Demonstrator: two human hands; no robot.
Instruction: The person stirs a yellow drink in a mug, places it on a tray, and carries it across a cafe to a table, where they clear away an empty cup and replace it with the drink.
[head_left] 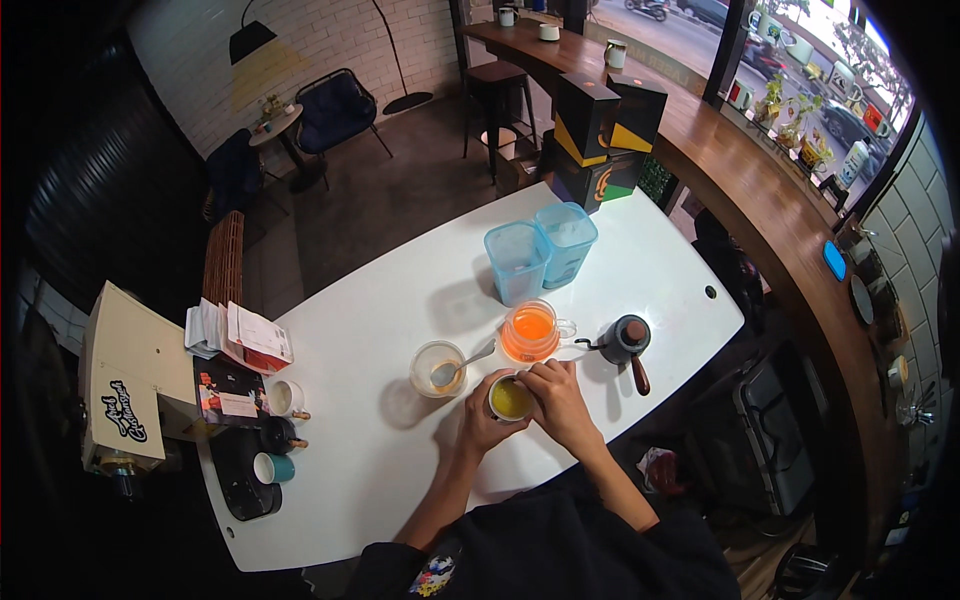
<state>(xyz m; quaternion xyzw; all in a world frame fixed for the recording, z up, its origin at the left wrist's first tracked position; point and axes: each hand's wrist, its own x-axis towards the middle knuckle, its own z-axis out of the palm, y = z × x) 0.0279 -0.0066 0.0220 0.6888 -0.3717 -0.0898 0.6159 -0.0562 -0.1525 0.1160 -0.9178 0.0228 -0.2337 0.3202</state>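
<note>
A small cup (512,398) with yellow-green contents is between my hands above the near part of the white table (370,310). My left hand (482,418) wraps its left side. At the cup's right rim, the fingers of my right hand (556,398) are bent and closed against it. Left of the cup stands a clear tub (425,380) with a metal spoon (474,362) leaning in it. Just beyond my hands is a glass pitcher (531,330) of orange liquid. To its right sits a dark pot (630,336) with a wooden handle and a crank-like metal arm.
Two blue translucent containers (518,262) stand farther back, before stacked black boxes (590,130) at the far edge. On the left are a beige machine (125,375), papers (240,335), a white mug (285,398) and a tipped teal cup (272,467). A wooden counter (740,190) curves along the right.
</note>
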